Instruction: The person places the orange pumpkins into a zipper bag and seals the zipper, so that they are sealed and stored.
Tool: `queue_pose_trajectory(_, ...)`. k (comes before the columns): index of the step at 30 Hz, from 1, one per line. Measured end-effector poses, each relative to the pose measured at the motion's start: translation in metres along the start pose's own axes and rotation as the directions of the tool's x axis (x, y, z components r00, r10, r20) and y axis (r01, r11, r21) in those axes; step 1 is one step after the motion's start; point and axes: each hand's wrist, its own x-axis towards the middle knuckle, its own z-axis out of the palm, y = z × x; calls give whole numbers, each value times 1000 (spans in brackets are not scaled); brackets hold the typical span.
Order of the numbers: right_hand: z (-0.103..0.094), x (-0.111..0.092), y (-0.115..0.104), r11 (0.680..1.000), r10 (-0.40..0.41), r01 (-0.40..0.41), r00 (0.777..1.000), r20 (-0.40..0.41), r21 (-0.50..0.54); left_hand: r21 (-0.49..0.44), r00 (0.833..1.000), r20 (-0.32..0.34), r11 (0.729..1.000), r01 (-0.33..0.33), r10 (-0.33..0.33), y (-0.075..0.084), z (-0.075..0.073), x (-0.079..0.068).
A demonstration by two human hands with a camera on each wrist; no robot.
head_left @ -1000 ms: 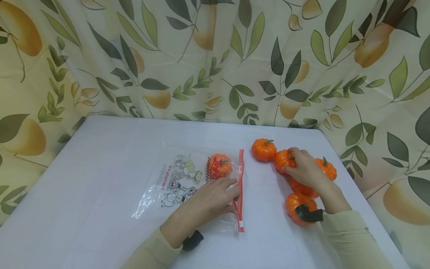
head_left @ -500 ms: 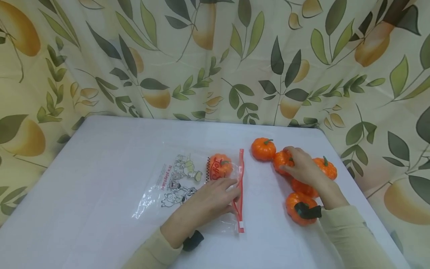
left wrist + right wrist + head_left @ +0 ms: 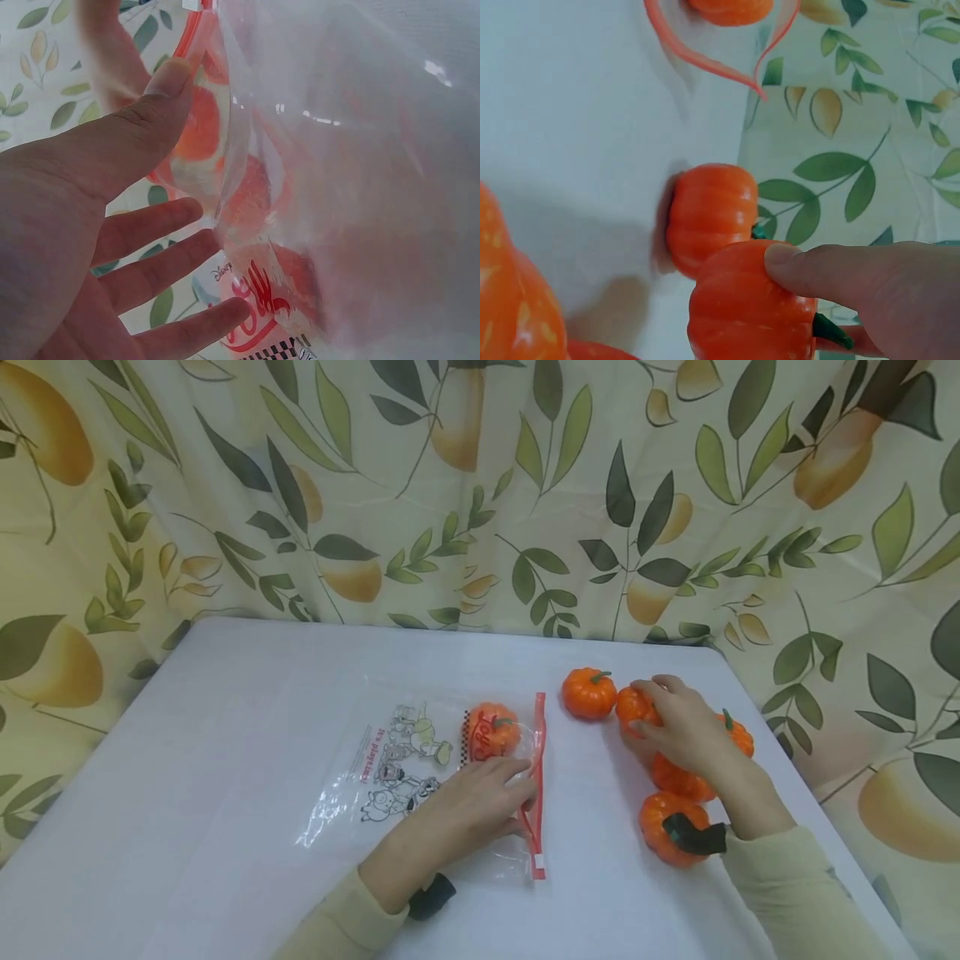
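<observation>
A clear zip bag printed with cartoon figures lies in mid-table, its red zip strip facing right. One toy pumpkin is inside, near the mouth. My left hand rests on the bag by that mouth; in the left wrist view the thumb touches the red strip and the other fingers spread, fairly straight, against the plastic. My right hand pinches an orange pumpkin with a green stem between thumb and fingers. Just beyond it sits another pumpkin.
Around the right hand stand more pumpkins: one at the back, one under the wrist, one nearer the front and one at the right. A leaf-printed cloth hangs behind the white table.
My right hand shifts slightly, its fingers resettling on the pumpkin, which moves a little left and then back right. The left hand and bag stay in place.
</observation>
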Motion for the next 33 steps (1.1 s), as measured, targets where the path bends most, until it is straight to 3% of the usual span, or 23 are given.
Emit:
queue_pose_trajectory(9,-3,-8,-16,1000,-22,22,999,-43,9,4,1000,1,1000,-1,1,0,0,0)
queue_pose_trajectory(14,2,-10,-24,998,-69,69,996,-50,-3,8,1000,-9,1000,-2,2,0,-1,0)
queue_pose_trajectory(22,13,-11,-38,996,-79,77,996,-45,-46,-6,1000,-10,1000,-2,2,0,-1,0)
queue_pose_trajectory(33,30,-14,-46,987,-137,140,990,-39,82,2,999,-30,1000,-24,24,-1,0,1)
